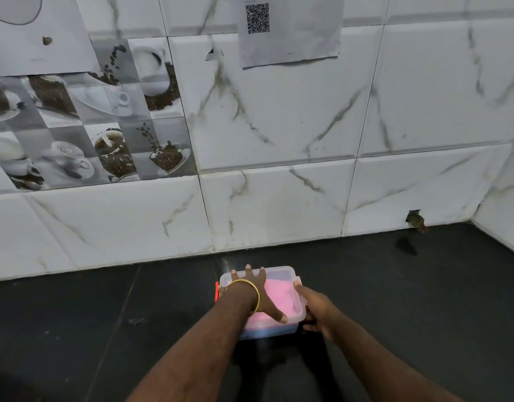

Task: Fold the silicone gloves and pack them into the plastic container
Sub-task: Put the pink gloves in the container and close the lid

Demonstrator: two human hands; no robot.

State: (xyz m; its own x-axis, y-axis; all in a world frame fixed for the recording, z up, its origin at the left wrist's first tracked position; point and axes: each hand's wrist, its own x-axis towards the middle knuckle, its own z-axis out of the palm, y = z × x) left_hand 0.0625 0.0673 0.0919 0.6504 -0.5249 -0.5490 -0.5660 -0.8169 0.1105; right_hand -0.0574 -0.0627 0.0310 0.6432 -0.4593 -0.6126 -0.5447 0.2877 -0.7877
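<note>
A clear plastic container (279,272) with its lid on sits on the black counter close to the wall. Pink silicone gloves (280,294) show through the lid, and something blue shows at the near bottom edge. My left hand (257,288), with a gold bangle on the wrist, lies flat on the lid with fingers spread, pressing down. My right hand (313,307) is at the container's right side, thumb on the lid's edge and fingers curled down around the side clip.
An orange clip (217,291) sticks out on the container's left side. The white marble-tiled wall (279,213) rises just behind it, with a side wall at the far right. The black counter (105,314) stretches left and right.
</note>
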